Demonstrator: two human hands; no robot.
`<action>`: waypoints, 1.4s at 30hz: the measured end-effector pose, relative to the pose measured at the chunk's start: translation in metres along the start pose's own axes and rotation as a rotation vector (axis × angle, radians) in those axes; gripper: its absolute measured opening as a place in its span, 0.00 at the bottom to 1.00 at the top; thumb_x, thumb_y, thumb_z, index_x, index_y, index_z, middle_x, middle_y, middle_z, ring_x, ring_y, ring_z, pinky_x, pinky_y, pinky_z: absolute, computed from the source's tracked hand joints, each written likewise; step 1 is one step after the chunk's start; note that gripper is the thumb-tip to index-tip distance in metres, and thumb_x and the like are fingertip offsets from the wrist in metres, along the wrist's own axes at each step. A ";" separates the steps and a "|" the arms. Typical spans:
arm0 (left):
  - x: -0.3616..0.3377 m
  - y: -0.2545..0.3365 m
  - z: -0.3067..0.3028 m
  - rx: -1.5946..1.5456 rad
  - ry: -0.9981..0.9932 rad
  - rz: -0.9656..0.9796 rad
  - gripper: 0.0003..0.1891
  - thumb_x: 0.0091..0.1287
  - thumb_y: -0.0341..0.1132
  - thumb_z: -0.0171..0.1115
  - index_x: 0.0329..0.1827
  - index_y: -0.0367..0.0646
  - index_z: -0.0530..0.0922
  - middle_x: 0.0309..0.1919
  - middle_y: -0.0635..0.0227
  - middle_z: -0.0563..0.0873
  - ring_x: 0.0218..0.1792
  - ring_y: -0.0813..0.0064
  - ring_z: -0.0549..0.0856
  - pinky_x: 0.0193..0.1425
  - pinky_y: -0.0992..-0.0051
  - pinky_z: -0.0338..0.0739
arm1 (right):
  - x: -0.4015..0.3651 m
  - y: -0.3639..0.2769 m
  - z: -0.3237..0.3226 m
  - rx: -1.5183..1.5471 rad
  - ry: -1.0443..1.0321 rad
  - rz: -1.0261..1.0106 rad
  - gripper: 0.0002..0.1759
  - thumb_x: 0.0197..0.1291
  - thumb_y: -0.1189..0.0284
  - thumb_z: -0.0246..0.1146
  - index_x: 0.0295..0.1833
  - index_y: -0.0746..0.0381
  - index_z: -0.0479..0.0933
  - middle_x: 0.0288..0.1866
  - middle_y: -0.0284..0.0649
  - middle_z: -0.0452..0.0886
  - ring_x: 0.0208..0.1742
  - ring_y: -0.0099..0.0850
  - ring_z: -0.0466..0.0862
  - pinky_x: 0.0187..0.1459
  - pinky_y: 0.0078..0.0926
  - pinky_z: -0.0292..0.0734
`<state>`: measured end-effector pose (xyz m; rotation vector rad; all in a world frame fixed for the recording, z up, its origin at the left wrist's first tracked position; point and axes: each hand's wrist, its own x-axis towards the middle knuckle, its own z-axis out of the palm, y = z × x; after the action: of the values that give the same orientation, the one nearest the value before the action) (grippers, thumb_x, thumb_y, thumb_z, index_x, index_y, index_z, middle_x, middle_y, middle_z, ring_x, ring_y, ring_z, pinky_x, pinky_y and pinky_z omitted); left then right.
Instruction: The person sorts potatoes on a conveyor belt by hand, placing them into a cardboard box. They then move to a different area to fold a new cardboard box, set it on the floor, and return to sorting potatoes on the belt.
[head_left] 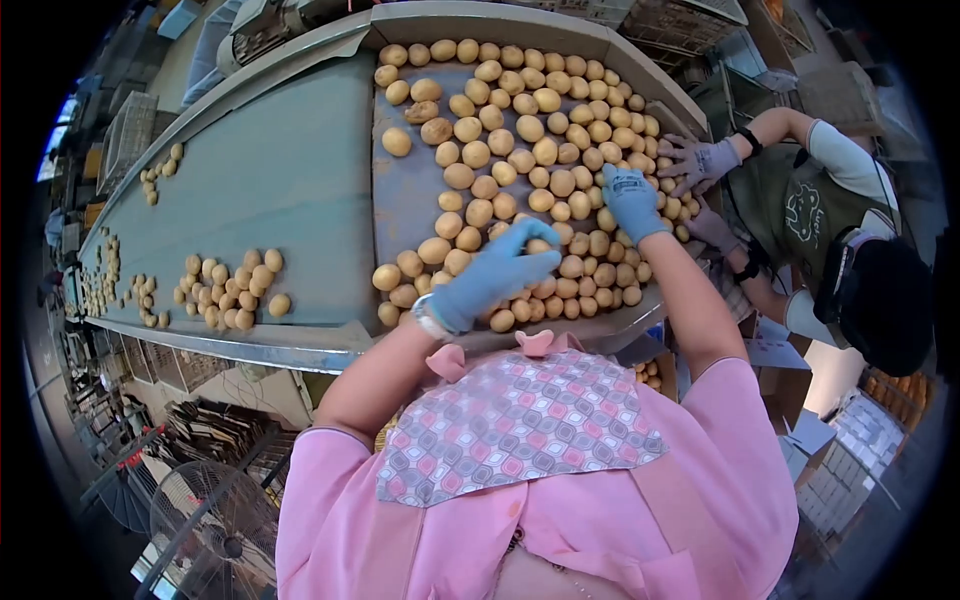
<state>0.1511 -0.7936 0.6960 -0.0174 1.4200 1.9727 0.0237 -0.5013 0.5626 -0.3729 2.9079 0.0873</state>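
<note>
Many round yellow-brown potatoes [476,154] lie in a loose layer on the sorting table. My left hand [490,275], in a blue glove, is over the near part of the layer, its thumb and fingers closed around a potato [539,245]. Farther right, my right hand [633,203], in a blue-grey glove, reaches down among the potatoes with its fingers curled together. Its palm side is hidden, so what it grips cannot be made out.
A green conveyor belt [290,190] at the left carries potato clusters [235,290]. Raised rims [500,12] edge the table. A co-worker's gloved hands [700,163] touch the potatoes at the right, close to my right hand. A fan [215,520] stands at lower left.
</note>
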 end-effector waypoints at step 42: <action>-0.121 -0.024 -0.105 -0.467 0.006 0.446 0.27 0.78 0.41 0.61 0.74 0.36 0.71 0.63 0.54 0.84 0.52 0.74 0.84 0.47 0.77 0.82 | 0.046 -0.190 -0.083 0.265 0.176 -0.303 0.20 0.68 0.59 0.65 0.60 0.55 0.80 0.59 0.46 0.81 0.57 0.48 0.82 0.55 0.49 0.81</action>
<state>0.2165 -0.9406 0.6811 0.0899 0.9919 2.6378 0.0127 -0.7025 0.6279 -0.7995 2.9362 -0.3916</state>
